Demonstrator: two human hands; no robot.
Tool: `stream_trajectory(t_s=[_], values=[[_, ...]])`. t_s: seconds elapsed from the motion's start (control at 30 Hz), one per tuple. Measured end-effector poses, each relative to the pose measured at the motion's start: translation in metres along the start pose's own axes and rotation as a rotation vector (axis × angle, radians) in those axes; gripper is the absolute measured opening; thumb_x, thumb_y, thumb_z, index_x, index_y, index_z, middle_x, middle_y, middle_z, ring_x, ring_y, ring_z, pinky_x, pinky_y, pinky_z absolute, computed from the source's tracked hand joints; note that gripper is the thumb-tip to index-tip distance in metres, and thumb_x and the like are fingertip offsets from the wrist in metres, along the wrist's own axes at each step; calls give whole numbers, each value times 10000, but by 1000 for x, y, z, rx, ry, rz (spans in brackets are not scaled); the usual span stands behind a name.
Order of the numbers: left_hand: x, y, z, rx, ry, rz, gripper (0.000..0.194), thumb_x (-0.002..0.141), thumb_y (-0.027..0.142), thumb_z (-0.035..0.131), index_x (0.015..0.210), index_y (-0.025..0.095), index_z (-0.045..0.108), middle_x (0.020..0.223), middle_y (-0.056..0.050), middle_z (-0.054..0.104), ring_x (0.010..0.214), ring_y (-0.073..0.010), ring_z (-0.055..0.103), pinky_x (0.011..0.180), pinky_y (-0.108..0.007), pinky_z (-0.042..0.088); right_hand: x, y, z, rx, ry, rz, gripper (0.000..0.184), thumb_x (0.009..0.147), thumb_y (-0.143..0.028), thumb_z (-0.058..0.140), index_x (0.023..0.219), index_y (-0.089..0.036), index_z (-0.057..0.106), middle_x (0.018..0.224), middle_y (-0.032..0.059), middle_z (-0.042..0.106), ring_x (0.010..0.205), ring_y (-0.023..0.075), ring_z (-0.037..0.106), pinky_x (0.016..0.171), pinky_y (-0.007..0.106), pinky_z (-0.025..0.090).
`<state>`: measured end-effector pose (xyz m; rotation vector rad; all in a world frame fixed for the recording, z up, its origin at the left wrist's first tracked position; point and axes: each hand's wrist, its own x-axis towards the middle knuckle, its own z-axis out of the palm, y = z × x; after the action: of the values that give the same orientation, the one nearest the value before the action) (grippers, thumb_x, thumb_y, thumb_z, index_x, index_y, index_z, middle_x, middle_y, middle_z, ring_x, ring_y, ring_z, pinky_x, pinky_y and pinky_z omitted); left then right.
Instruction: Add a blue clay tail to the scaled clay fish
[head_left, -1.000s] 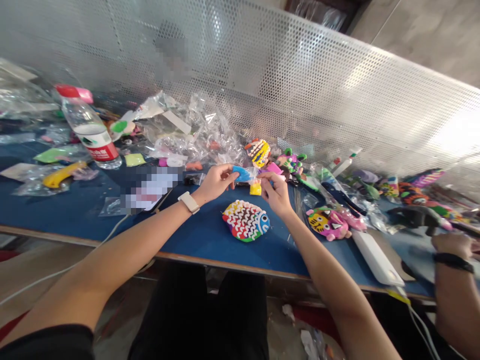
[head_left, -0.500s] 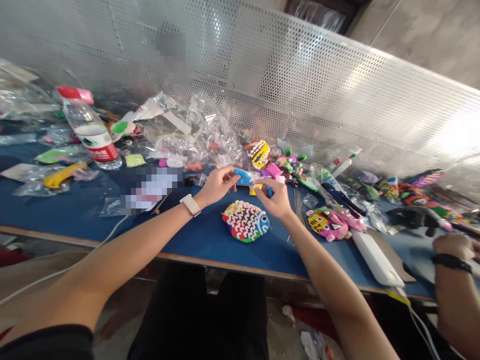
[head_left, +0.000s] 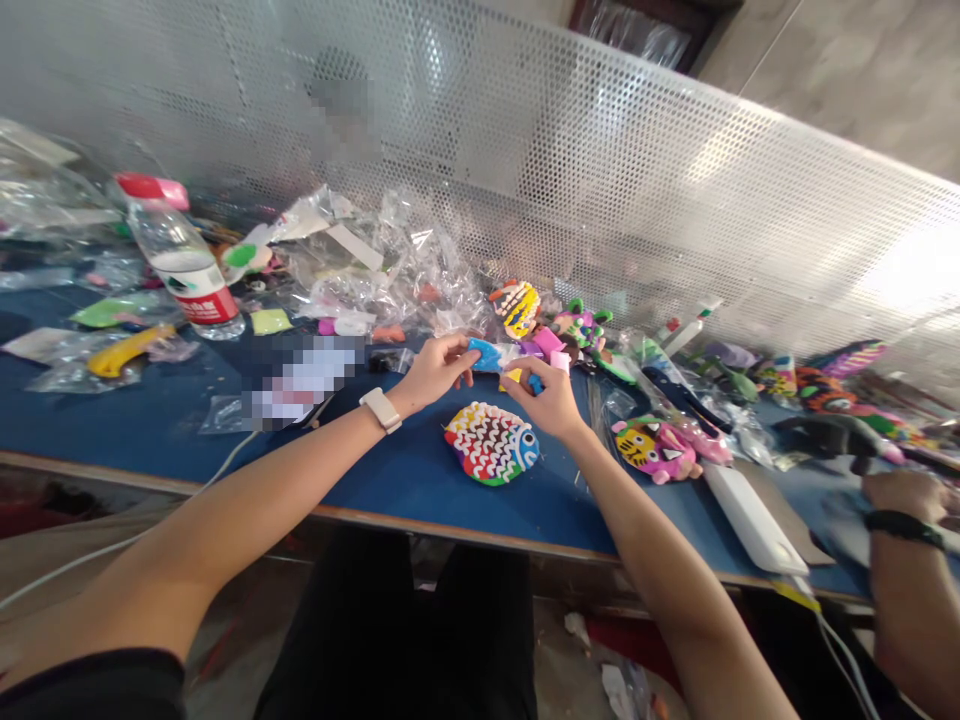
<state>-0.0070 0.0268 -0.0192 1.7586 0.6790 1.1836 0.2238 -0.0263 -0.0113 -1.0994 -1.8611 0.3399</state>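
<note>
My left hand (head_left: 438, 368) is closed in a pinch on a flat piece of blue clay (head_left: 486, 355), held above the table. Close to its right end, the fingers of my right hand (head_left: 551, 398) are pinched together; what sits at their tips is too small to make out. A small blue lump (head_left: 535, 383) shows by the right fingers, and I cannot tell whether they hold it. Below both hands lies a fish-shaped clay piece (head_left: 491, 443) with a blue face and rows of white curls over coloured bands. Something yellow (head_left: 511, 380) shows behind the right fingertips.
Crumpled clear bags (head_left: 390, 260) line the perforated metal panel (head_left: 675, 170). To the left are a water bottle (head_left: 191, 275) and a blurred-out flat item (head_left: 304, 385). A pink-and-yellow clay figure (head_left: 656, 447) and a white power bank (head_left: 757, 520) lie rightward, near another person's hand (head_left: 907, 495).
My right fingertips have shifted slightly away from the blue clay, down and left. My left hand and the fish stay put. The other person's hand moved slightly.
</note>
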Motion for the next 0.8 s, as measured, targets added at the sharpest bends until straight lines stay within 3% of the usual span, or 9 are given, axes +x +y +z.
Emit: stream_trajectory(t_s=[0.13, 0.23, 0.33, 0.47, 0.67, 0.8], values=[[1, 0, -1, -32, -19, -5, 467, 971, 639, 724, 862, 190, 657, 628, -17, 699, 527, -118, 646, 501, -220, 514, 0, 1, 2, -5, 15, -3, 271, 960, -444, 706, 1043, -210, 814, 688, -9, 623, 606, 157, 528, 677, 335, 511], [0, 1, 0, -32, -11, -9, 458, 974, 629, 724, 867, 188, 661, 651, -18, 699, 562, -129, 680, 502, -218, 514, 0, 0, 3, 3, 66, 17, 274, 944, -457, 731, 1046, -213, 801, 651, -37, 564, 579, 145, 501, 680, 334, 506], [-1, 4, 3, -76, -24, -13, 423, 945, 592, 769, 945, 182, 664, 798, -38, 748, 635, -147, 736, 507, -221, 520, 0, -2, 5, 42, 152, 55, 266, 898, -465, 788, 1002, -229, 723, 629, -72, 501, 567, 137, 478, 676, 325, 495], [-2, 6, 5, -126, -106, -41, 417, 900, 501, 829, 1080, 173, 645, 967, -67, 767, 742, -176, 782, 583, -249, 577, 3, -3, 5, 127, 265, 116, 321, 903, -471, 787, 1065, -234, 644, 696, -47, 601, 618, 155, 535, 647, 316, 484], [-2, 0, 3, -20, -98, 28, 400, 853, 366, 841, 1135, 187, 621, 1086, -70, 741, 951, -192, 760, 787, -294, 615, 5, 0, 6, 169, 140, 152, 318, 936, -514, 738, 975, -199, 760, 864, 55, 764, 781, 204, 665, 743, 352, 538], [-3, 0, 5, 115, -80, 82, 301, 978, 471, 716, 1042, 178, 711, 995, -62, 758, 892, -169, 724, 784, -285, 573, 4, 2, 9, 169, 95, 89, 272, 944, -477, 735, 950, -209, 784, 981, 83, 813, 920, 247, 725, 858, 393, 571]])
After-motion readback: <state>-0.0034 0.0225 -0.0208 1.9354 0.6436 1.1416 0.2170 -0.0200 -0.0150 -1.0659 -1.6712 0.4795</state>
